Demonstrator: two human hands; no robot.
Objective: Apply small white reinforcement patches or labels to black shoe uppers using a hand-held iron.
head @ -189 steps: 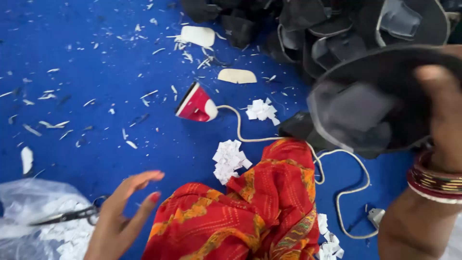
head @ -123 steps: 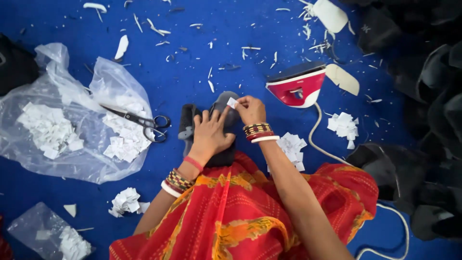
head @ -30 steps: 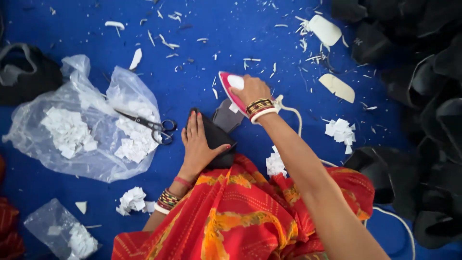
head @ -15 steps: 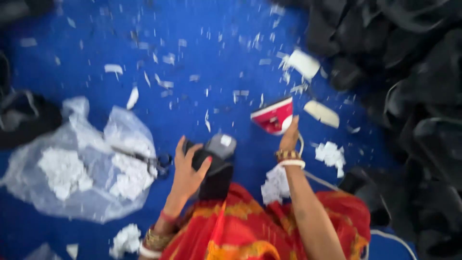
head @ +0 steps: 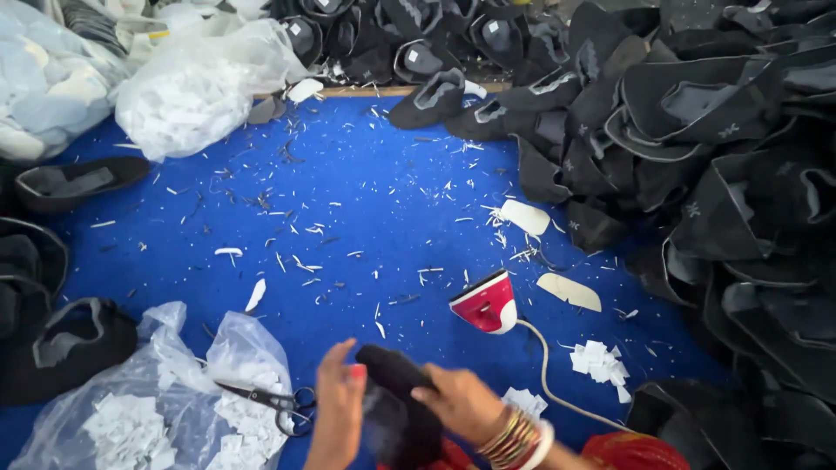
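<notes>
Head view: both hands, left (head: 338,409) and right (head: 461,405), pinch the black piece (head: 394,409), fingers seemingly curled; iron (head: 486,303) just beyond, open mat (head: 366,200) ahead.

1. The flat cloth floor covering (head: 366,200) is deep blue, speckled all over with small white paper scraps.
2. The folded fabric piece (head: 396,418) held between the left hand (head: 335,409) and the right hand (head: 461,402) is black.
3. The small electric iron (head: 486,305) is red with a white edge and a cream cord.
4. The big heap of fabric shoe uppers (head: 697,157) is black with grey linings and pale edge lines.
5. The crumpled plastic bag (head: 148,400) is clear, filled with white paper squares.
6. The metal scissors (head: 270,402) have black handles.
7. The stacked wrist bangles (head: 514,435) are gold, red and white.
8. The draped garment (head: 631,451) at the bottom edge is red.
</notes>
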